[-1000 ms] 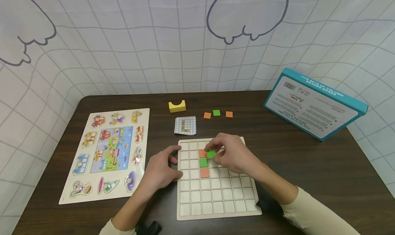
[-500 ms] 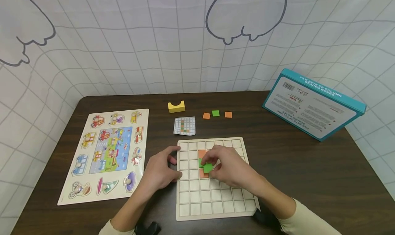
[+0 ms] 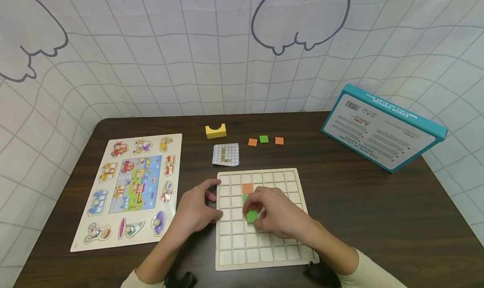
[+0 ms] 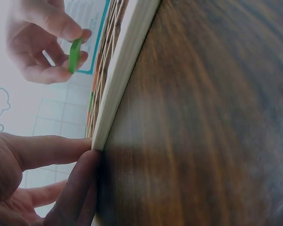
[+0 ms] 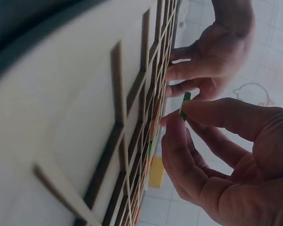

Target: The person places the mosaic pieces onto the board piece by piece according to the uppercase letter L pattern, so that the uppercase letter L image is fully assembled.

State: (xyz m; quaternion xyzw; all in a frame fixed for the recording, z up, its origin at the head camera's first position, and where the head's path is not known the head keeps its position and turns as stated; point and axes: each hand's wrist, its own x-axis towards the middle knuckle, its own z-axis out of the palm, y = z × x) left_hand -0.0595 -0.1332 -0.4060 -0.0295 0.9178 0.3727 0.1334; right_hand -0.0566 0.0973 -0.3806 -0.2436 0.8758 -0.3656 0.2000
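My right hand point(image 3: 261, 214) pinches a green square tile point(image 3: 252, 216) between thumb and fingers, just above the wooden grid board point(image 3: 264, 254). The same green tile point(image 4: 75, 55) shows edge-on in the left wrist view, and the green tile point(image 5: 184, 104) in the right wrist view is held a little off the board. An orange tile point(image 3: 247, 188) lies in the grid, with a green one partly hidden under my fingers. My left hand point(image 3: 196, 210) presses its fingers point(image 4: 47, 150) against the board's left edge point(image 4: 125, 75).
A small pattern card point(image 3: 226, 154), a yellow block point(image 3: 216, 131) and three loose tiles point(image 3: 264, 140) lie beyond the board. A picture peg puzzle point(image 3: 132, 187) lies at the left. A teal box point(image 3: 383, 126) leans at the right.
My right hand has carried the green tile down the board toward me, from the second row to about the fourth. The left hand has stayed at the board's edge.
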